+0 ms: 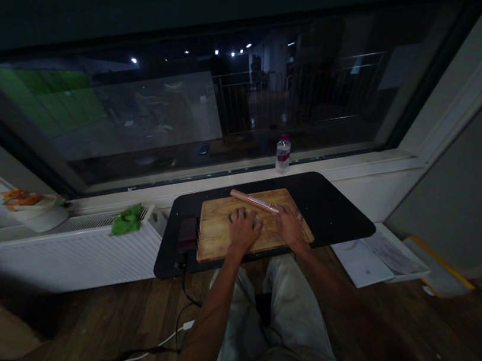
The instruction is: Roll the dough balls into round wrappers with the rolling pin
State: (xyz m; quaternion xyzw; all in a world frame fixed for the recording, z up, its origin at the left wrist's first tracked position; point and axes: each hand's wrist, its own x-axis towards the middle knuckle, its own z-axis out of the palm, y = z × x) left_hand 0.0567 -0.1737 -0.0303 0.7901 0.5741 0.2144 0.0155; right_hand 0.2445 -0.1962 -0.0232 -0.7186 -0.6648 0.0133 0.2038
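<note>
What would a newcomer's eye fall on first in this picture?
Probably the wooden board on the black table, with the left hand and right hand over it and a labelled stick slanting away from the right hand. Next might come the crumpled green bundle on the white radiator, left of the table.

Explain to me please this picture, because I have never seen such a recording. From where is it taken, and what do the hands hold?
No machine is here: these are one person's bare hands. The single view comes from a camera on that person's head, looking forward and down, so grey trousers show below. On a black table lies a wooden board, with a labelled rod slanting over it. The left hand rests over something pale, mostly hidden. The right hand is at the rod's near end; whether it grips is unclear.
</note>
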